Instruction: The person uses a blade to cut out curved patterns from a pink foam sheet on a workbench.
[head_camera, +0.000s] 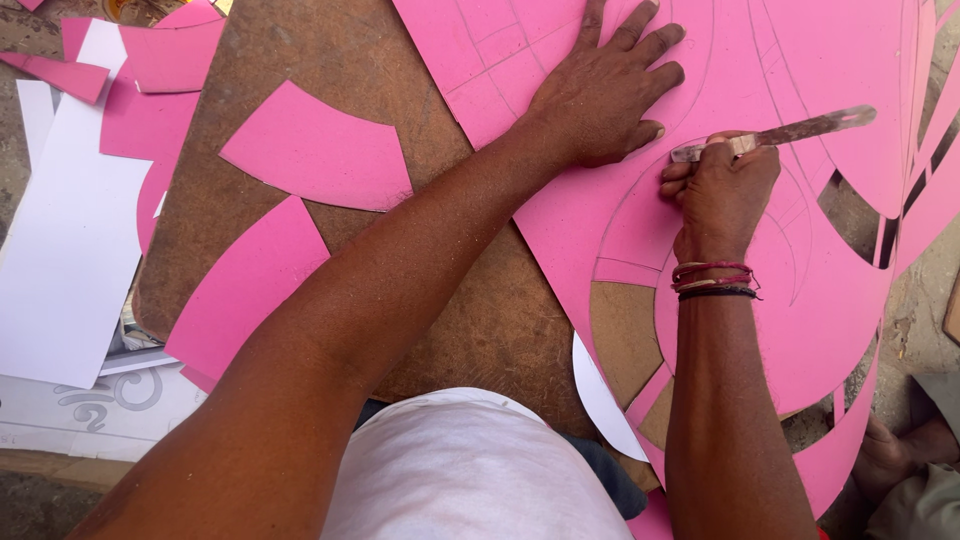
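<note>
right hand (720, 185) — blade (790, 132) pointing right

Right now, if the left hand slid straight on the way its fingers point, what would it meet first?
Only more of the large pink sheet with pencilled lines: the left hand lies flat on it, fingers pointing to the picture's top edge. Nothing else shows in that line before the frame ends.

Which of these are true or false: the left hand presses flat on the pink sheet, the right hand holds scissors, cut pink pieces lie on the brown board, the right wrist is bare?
1. The left hand presses flat on the large pink sheet: true.
2. The right hand holds scissors: false, it grips a slim metal blade.
3. Curved pink cut pieces lie on the brown board: true.
4. The right wrist is bare: false, it wears thread bracelets.
</note>
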